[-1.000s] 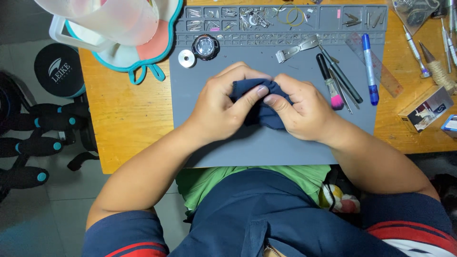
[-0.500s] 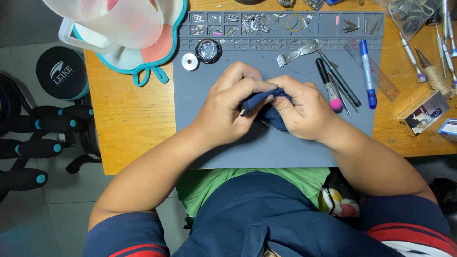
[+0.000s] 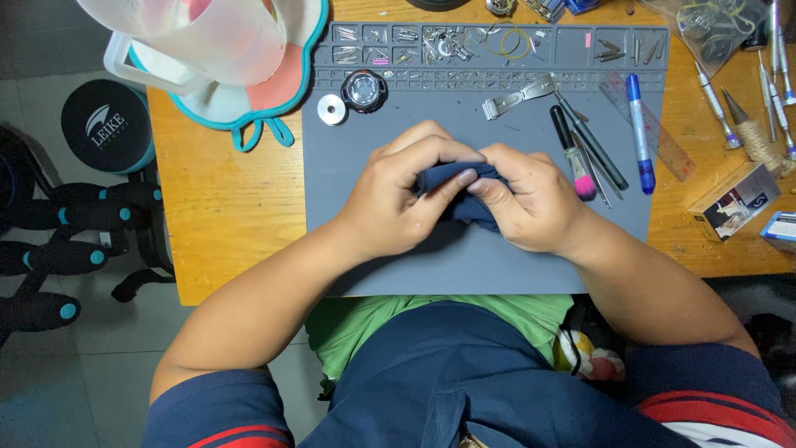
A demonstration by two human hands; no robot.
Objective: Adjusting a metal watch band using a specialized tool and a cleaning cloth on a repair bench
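Over the middle of the grey work mat, both my hands meet around a small dark blue cloth. My left hand is curled nearly closed, its fingers bent over the top of the cloth and its thumb pressing in from the near side, so the fabric is pinched between them. My right hand is closed about as far, thumb tip almost touching the left thumb, with the rest of the cloth bunched under its fingers. Something may be wrapped inside the folds, but I cannot tell from this angle, since the cloth and my fingers hide it. A corner of blue fabric shows below my thumbs, hanging just above the mat or resting on it.

Just beside my right hand lie a pink-tipped brush, a dark slim tool and a blue marker pen, all on the mat's right part. Beyond my hands, near the mat's far edge, sit a round watch case, a small silver disc and a metal band piece. Along that far edge, the mat's shallow compartments hold tiny metal parts. A pale plastic jug stands at the far left corner of the wooden table, well apart from my hands.
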